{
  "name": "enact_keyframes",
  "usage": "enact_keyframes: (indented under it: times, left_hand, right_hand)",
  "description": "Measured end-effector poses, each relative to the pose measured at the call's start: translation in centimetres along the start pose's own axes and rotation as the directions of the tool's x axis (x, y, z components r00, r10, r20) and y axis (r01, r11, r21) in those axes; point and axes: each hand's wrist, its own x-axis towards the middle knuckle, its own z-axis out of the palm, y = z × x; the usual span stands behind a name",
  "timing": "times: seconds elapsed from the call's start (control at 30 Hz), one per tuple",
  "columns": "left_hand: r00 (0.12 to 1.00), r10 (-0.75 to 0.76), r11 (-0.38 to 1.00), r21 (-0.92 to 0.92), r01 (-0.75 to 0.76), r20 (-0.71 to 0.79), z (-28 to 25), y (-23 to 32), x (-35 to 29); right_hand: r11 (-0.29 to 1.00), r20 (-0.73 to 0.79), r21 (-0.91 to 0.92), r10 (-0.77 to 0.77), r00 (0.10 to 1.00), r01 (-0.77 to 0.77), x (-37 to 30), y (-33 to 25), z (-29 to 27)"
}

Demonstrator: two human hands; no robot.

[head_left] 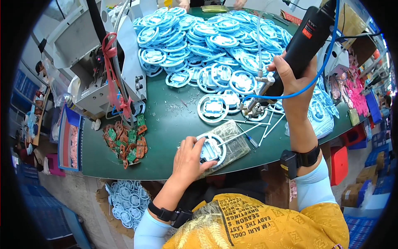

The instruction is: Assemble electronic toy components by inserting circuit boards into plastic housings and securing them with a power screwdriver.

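Note:
My left hand [185, 159] grips a round light-blue plastic part [212, 150] by its left rim, thumb near me and fingers on the far side. A white stick extends from the part over a tape-wrapped pad [237, 145], on which the part rests. My right hand [296, 81] is wrapped round a black electric screwdriver [307, 35], raised right of the part, with a blue hose [309, 89] looping past the wrist. Its metal front end [259, 92] points down left, above another round part. Several white sticks [265, 130] lie beside the pad.
A large heap of light-blue round parts [207, 41] covers the far table. Red and green circuit boards [125, 143] lie left, below a grey machine [105, 91]. More parts [127, 203] fill a box below the table edge. Another person's hand [239, 4] shows at the far edge.

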Motion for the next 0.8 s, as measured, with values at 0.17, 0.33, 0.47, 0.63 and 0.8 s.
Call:
enact_keyframes:
  times: [0.17,0.33,0.47,0.63,0.8]
  left_hand:
    - [0.984,0.095,0.995,0.016,-0.094,-0.15,-1.5,-0.7,-2.1]
    - [0.929,0.155,0.987,0.023,-0.156,-0.335,-1.0,-2.7,-4.9]
    - [0.88,0.164,0.984,0.015,-0.176,-0.447,-0.2,-3.1,-6.1]
    - [0.83,0.194,0.979,0.051,-0.197,-0.524,0.0,-3.7,-6.5]
    - [0.806,0.265,0.964,0.167,-0.208,-0.529,-0.4,-3.3,-6.1]
  right_hand:
    - [0.999,0.006,0.018,0.035,0.999,-0.036,-0.8,1.3,-2.5]
    - [0.995,-0.025,-0.095,0.02,0.999,-0.022,-0.9,1.7,-5.9]
    - [0.985,-0.064,-0.171,0.018,0.998,-0.029,-0.8,2.4,-6.8]
    - [0.97,-0.108,-0.243,-0.052,0.993,0.025,-1.1,2.9,-6.6]
    - [0.944,0.075,-0.287,-0.147,0.986,0.162,-7.5,0.1,-7.0]
